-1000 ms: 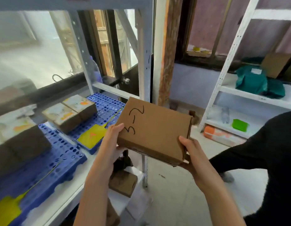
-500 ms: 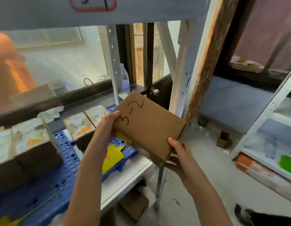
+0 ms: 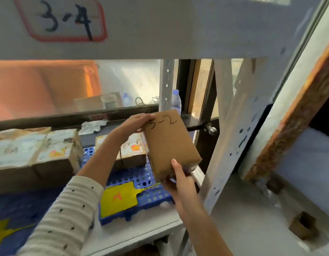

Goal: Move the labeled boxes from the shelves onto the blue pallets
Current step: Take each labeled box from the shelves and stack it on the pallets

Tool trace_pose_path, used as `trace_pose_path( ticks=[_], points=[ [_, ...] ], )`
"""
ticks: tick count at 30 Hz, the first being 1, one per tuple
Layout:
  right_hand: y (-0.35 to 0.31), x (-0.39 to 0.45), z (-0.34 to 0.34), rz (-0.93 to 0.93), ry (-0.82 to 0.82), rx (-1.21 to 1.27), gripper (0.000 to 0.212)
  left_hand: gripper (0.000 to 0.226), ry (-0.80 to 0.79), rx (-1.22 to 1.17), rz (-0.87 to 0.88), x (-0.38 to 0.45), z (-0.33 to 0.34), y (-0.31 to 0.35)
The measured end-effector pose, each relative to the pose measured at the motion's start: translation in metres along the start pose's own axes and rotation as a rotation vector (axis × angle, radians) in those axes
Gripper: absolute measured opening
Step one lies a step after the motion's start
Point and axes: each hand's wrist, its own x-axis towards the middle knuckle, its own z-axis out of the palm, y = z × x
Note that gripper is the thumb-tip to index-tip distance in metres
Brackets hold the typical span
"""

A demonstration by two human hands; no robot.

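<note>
One box marked 3-2 (image 3: 171,143), tilted over my blue pallet (image 3: 147,193): left hand (image 3: 136,122) fingers grip far corner, right hand (image 3: 180,180) fingers clasp near end.

Both hands grip at opposite ends.
Left hand (image 3: 136,121) curls fingers at the far top corner; right hand (image 3: 180,179) pinches from below, thumb on top.

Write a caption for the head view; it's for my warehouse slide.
Both hands, left hand and right hand, hold a brown cardboard box marked 3-2 above a blue perforated plastic pallet.
</note>
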Motion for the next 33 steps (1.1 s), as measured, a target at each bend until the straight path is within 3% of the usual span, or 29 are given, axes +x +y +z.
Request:
trace_pose_path(
  ticks=[5, 11, 16, 18, 23, 27, 33],
  points=[
    [-0.012, 0.024, 0.014, 0.034, 0.013, 0.003, 0.077, 0.037, 0.0, 0.081, -0.024, 0.032, -0.004, 0.001],
    [-0.012, 0.043, 0.026, 0.031, 0.015, 0.0, 0.079, 0.038, -0.066, 0.079, -0.026, 0.052, -0.006, 0.007],
    [0.003, 0.062, 0.04, 0.041, 0.047, -0.12, 0.115, 0.014, 0.032, -0.04, -0.098, 0.064, -0.012, -0.004],
    [0.007, 0.064, 0.043, 0.043, 0.051, -0.13, 0.122, 0.016, 0.042, -0.061, -0.123, 0.067, -0.015, -0.015],
    [0.017, 0.07, 0.042, 0.051, 0.085, -0.145, 0.11, 0.031, 0.002, -0.069, -0.153, 0.077, -0.015, -0.033],
    [0.021, 0.07, 0.042, 0.053, 0.064, -0.152, 0.113, 0.04, -0.031, -0.094, -0.14, 0.085, -0.012, -0.038],
    [0.018, 0.073, 0.047, 0.071, 0.086, -0.148, 0.108, 0.034, -0.003, -0.026, -0.091, 0.09, -0.015, -0.048]
  ],
)
